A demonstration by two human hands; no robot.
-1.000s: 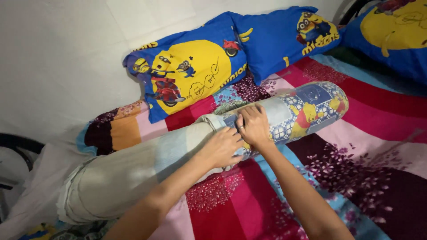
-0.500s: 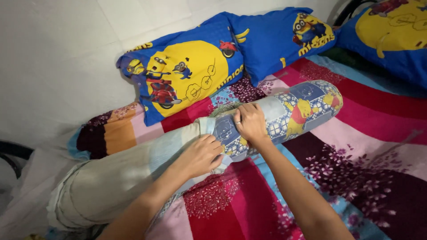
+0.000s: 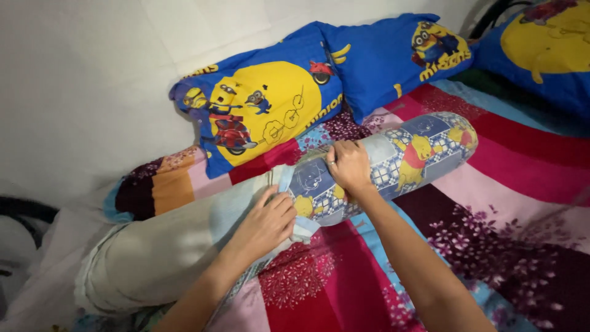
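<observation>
A long bolster pillow lies across a colourful patchwork bedspread (image 3: pixel 528 184). Its right part wears a blue and white checked cover with yellow cartoon bears (image 3: pixel 424 154); its left part is bare pale cream fabric (image 3: pixel 160 252). My right hand (image 3: pixel 347 165) grips the top of the covered part near the cover's open edge. My left hand (image 3: pixel 267 221) rests on the bare bolster and pinches the cover's light blue hem.
Two blue pillows with yellow cartoon prints (image 3: pixel 264 114) (image 3: pixel 399 55) lean against the white wall (image 3: pixel 80 92) behind the bolster. A third blue and yellow pillow (image 3: pixel 547 49) sits at the top right. A dark metal bed frame bar (image 3: pixel 21 209) shows at the left.
My left hand has slid right along the bare bolster to the cover's hem. The view has shifted a little, and my right hand keeps its grip on the covered part.
</observation>
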